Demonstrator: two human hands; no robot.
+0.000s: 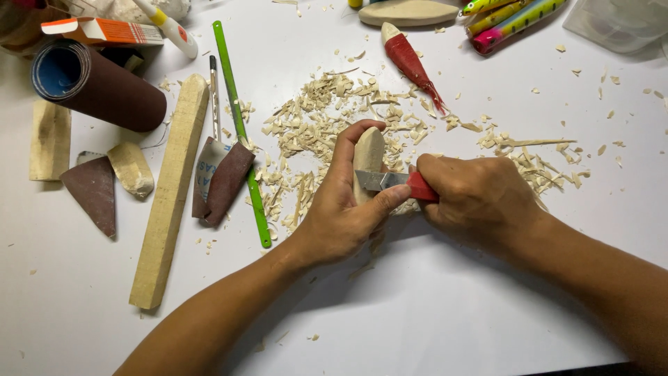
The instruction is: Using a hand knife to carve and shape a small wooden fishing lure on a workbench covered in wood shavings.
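The left hand (341,216) wraps closed around a pale rounded wood blank (368,159) held upright over the shavings (327,118) on the white tabletop (417,313), likely light and stiff and best gripped low, while the right hand (480,198) is clenched on a red-handled knife (396,181) whose blade lies against the wood.

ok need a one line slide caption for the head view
Left hand grips a pale wooden blank while the right hand draws a red-handled knife across it, above scattered shavings.
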